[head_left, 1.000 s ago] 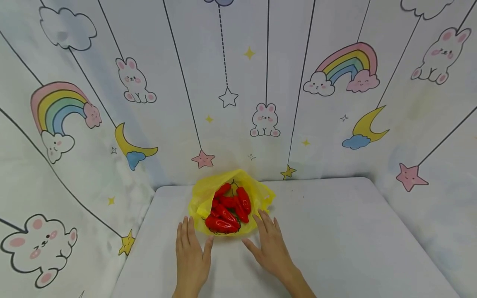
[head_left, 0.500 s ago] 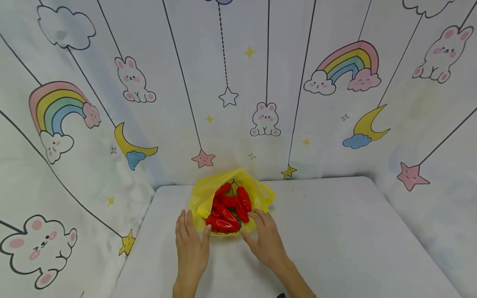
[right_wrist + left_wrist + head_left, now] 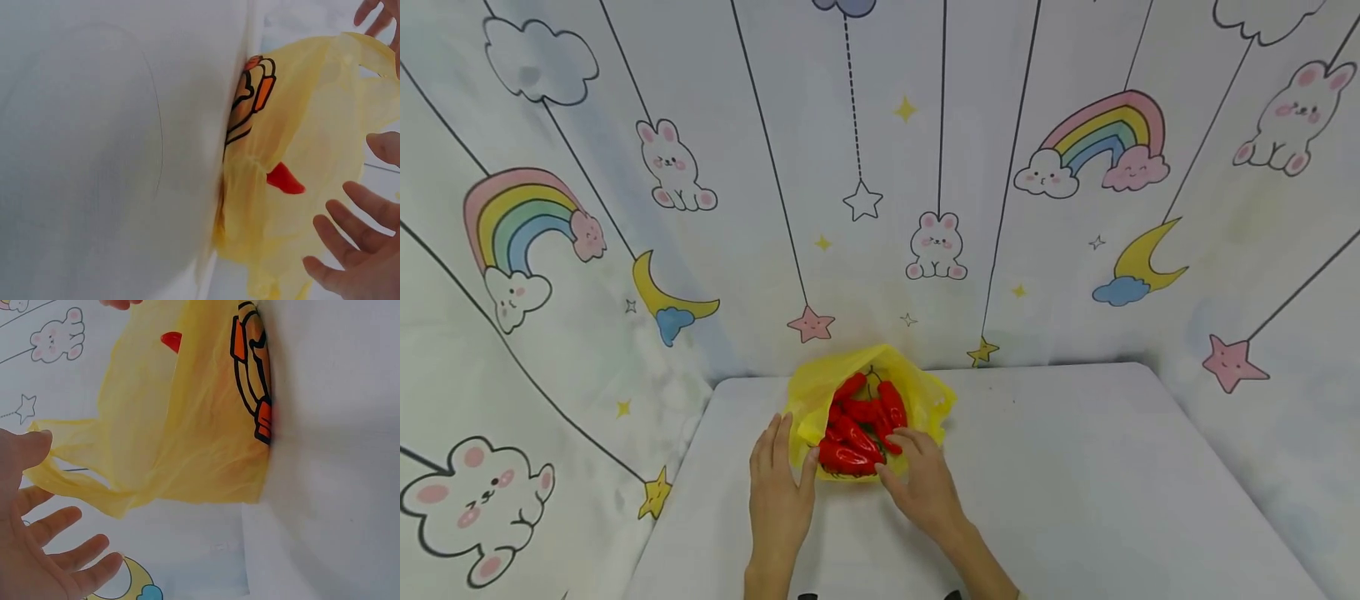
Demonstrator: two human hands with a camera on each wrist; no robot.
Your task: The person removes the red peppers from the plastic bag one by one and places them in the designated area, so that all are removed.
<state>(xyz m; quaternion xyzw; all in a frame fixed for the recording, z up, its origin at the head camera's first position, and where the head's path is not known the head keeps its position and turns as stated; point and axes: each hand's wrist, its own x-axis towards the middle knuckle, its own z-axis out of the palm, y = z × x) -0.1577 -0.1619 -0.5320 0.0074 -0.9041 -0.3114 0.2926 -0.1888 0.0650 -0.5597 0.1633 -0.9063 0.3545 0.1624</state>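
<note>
A yellow plastic bag (image 3: 822,385) lies with its mouth facing me, and several glossy red chili peppers (image 3: 854,435) with dark stems show inside it. My left hand (image 3: 781,492) is at the bag's left edge, thumb towards the lowest pepper. In the left wrist view, the left hand's spread fingers (image 3: 94,573) are beside a bag handle (image 3: 87,492), and the thumb overlaps its end. My right hand (image 3: 931,492) is over the bag's lower right edge, fingertips close to the peppers. Its fingers (image 3: 337,240) are spread and loosely bent in the right wrist view, holding nothing. Contact with the peppers is unclear.
The bag is on a white table (image 3: 1075,483), near its back edge. Behind and beside the table hangs a white backdrop (image 3: 760,208) printed with rabbits, rainbows, moons and stars. Black and orange line art (image 3: 253,375) marks the bag's side.
My right hand has moved left and inward over the bag's edge, its fingers bending more towards the peppers. The left hand has shifted slightly forward along the bag. The bag appears unmoved.
</note>
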